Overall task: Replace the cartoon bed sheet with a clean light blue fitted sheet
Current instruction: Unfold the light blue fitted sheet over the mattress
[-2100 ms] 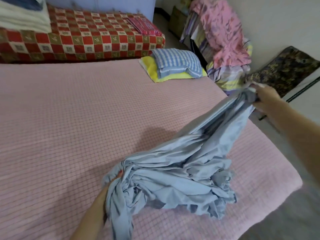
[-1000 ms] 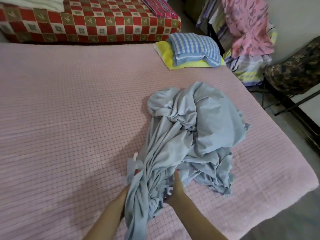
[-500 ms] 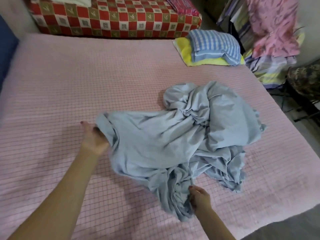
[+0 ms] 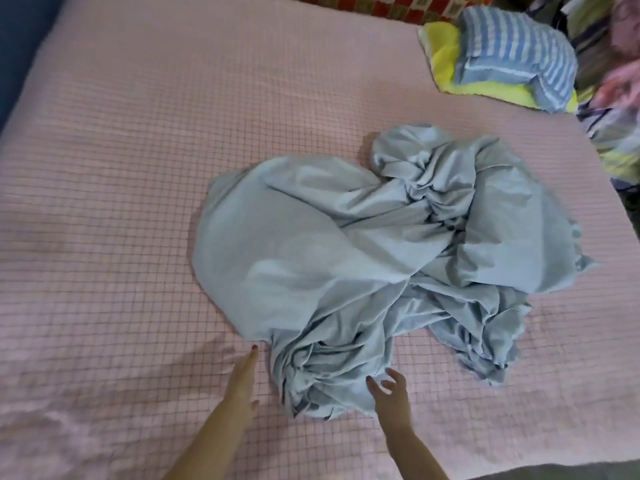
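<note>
The light blue fitted sheet [image 4: 363, 258] lies in a crumpled heap on the pink checked mattress pad [image 4: 121, 168], right of the middle. My left hand [image 4: 244, 379] reaches forward with straight fingers just left of the heap's near bunched end, holding nothing. At that end's right side, my right hand [image 4: 389, 388] hovers with spread, relaxed fingers close to the cloth without gripping it. No cartoon sheet is in view.
A blue striped pillow [image 4: 516, 53] on a yellow cloth [image 4: 446, 64] lies at the bed's far right corner. A red checked cover [image 4: 381, 5] shows at the far edge. Draped clothes [image 4: 620, 109] hang past the right edge. The bed's near edge runs bottom right.
Both hands have let go of the sheet. The left hand came back from the heap's far left edge to its near end. The heap now lies spread wider on the bed.
</note>
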